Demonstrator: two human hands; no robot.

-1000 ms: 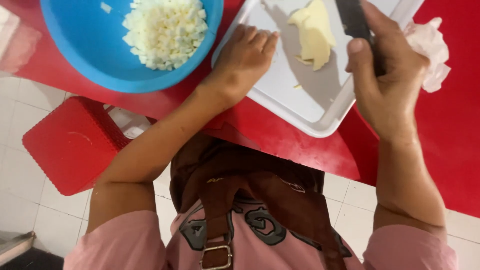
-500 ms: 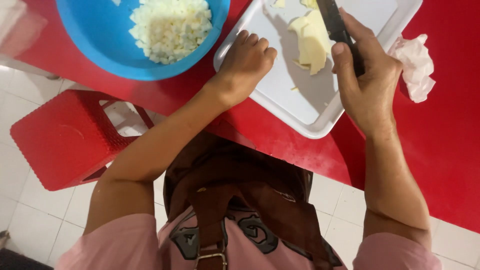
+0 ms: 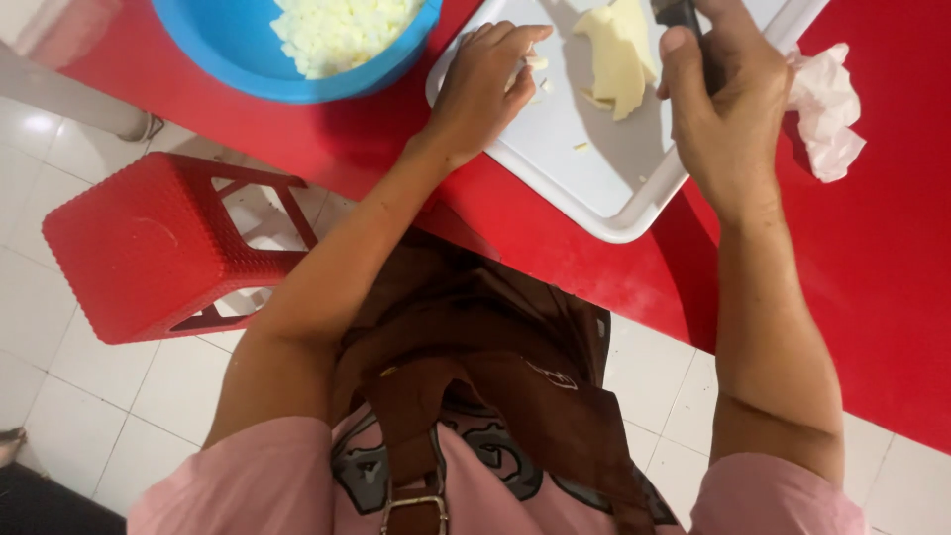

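Head view looked down on us, and nearest to us were our brown apron (image 3: 475, 376) and the red stool (image 3: 158, 248) on the tiled floor. Beyond them, over the red table (image 3: 842, 297), our left hand (image 3: 480, 89) lay on the white tray (image 3: 594, 168), fingers (image 3: 515, 40) bent narrow and pressing some small pale pieces (image 3: 535, 69) just under the fingertips. Our right hand (image 3: 723, 99) was closed around the dark knife handle (image 3: 684, 15); the blade was out of the frame. Between the fingers of both hands lay the pale yellow slab (image 3: 619, 54), partly sliced. We judged that the cutting step was in progress, and that the next cut would need the left fingertips kept back from the blade. Right of the right hand lay a crumpled tissue (image 3: 827, 109). Left of the left fingers stood the blue bowl (image 3: 248, 50) with diced bits (image 3: 337, 30).
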